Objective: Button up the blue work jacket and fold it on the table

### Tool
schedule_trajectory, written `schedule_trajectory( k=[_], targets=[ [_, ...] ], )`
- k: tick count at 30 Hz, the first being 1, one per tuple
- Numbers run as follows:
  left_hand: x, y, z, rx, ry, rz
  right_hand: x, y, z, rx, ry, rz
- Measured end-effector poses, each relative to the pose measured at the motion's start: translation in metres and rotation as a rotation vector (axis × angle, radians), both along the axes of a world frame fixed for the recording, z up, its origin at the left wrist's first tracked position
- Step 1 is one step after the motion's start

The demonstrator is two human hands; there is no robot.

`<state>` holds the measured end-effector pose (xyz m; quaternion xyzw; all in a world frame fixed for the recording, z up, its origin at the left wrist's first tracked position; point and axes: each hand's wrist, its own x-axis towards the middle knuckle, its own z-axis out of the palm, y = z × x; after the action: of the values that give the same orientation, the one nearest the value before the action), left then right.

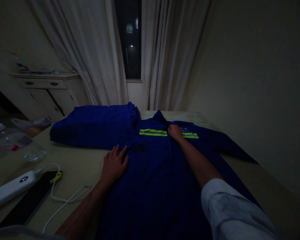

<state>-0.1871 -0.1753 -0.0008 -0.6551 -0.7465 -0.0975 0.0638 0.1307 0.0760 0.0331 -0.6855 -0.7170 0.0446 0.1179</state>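
Note:
A dark blue work jacket (150,173) with yellow-green reflective strips lies spread over the table, its collar pointing to the far side. One sleeve stretches toward the right edge. My left hand (115,162) rests with fingers apart on the jacket's left side. At the chest, my right hand (175,132) is closed on the jacket's front edge, between the two strips. More blue cloth (95,125) lies bunched at the far left, running into the jacket; whether it is a sleeve or another garment, I cannot tell.
On the table's left side are a white power-bank-like device (15,188) with a white cable (65,201), a flat black object (30,200) and a clear plastic bottle (17,143). A cabinet (47,86), curtains (100,50) and a wall stand beyond. The light is dim.

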Motion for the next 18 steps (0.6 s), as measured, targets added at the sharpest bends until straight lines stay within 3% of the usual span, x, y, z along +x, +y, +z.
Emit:
schedule_trajectory(
  k=[7,13,18],
  targets=[
    [0.0,0.0,-0.002,-0.025,-0.014,-0.012,0.036,0.022,-0.008,-0.026,0.1,-0.01],
    [0.002,-0.001,0.001,-0.053,0.01,-0.001,0.036,0.029,-0.015,-0.024,0.135,-0.026],
    [0.002,-0.001,0.001,-0.038,0.025,0.001,0.029,0.017,-0.015,0.01,0.119,0.009]
  ],
)
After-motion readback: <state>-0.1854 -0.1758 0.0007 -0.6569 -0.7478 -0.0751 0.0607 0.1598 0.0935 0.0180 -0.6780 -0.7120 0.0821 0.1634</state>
